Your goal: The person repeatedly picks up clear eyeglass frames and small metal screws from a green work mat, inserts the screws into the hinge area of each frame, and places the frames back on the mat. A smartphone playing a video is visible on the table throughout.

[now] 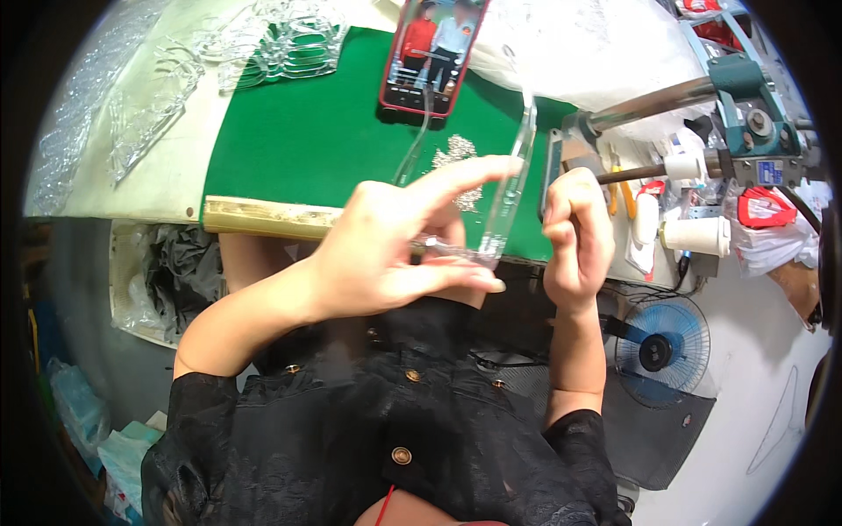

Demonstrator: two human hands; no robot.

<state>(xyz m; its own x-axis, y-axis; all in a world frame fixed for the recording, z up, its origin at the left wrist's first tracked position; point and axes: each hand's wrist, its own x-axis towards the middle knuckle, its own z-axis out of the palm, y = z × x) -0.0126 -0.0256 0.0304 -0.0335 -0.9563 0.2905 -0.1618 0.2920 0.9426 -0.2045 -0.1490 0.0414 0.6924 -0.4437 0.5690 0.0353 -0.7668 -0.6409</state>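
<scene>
My left hand (373,241) grips a clear plastic eyeglass frame (502,215) between thumb and fingers. One long temple of the frame points up and away over the green mat (289,131); part of the front is hidden behind my fingers. To its right, my right hand (579,241) is raised with the fingers curled in, close to the bench press. Whatever those fingers may hold is too small or hidden to make out. A heap of tiny silvery metal parts (454,151) lies on the mat beyond my left hand.
More clear frames (294,44) are piled at the far left. A phone (430,61) with a lit screen rests at the mat's far side. The bench press (737,79), yellow-handled pliers (627,197) and a white cup (697,235) stand right. A fan (662,351) sits below.
</scene>
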